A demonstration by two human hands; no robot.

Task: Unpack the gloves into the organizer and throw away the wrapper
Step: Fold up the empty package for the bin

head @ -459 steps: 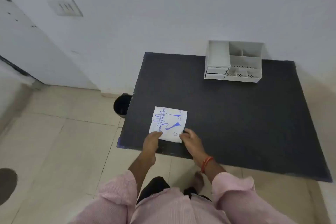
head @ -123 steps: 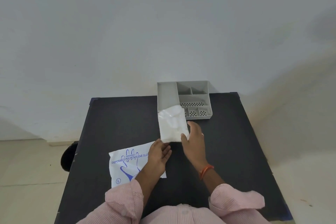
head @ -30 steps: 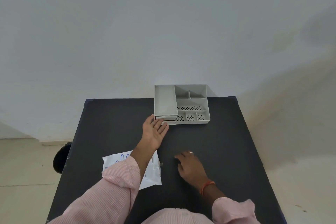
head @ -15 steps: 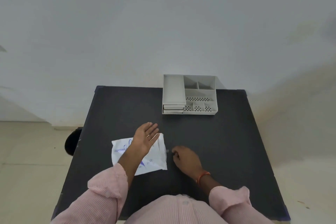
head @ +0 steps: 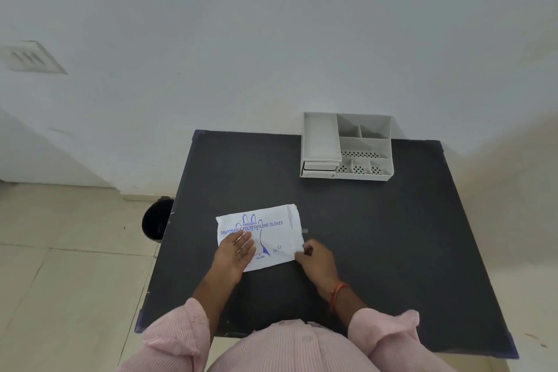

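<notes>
The white glove wrapper with blue print lies flat on the black table near its left front. My left hand rests flat on the wrapper's lower left part, fingers together. My right hand pinches the wrapper's lower right corner. The grey organizer stands at the table's back edge against the wall; its long left compartment looks pale, and I cannot tell the gloves apart in it.
A black bin stands on the tiled floor just left of the table. A small grey scrap lies on the table right of the wrapper. The white wall runs behind the table.
My left hand drew back from the organizer and settled on the wrapper. My right hand moved left to the wrapper's corner. The view swung left and down.
</notes>
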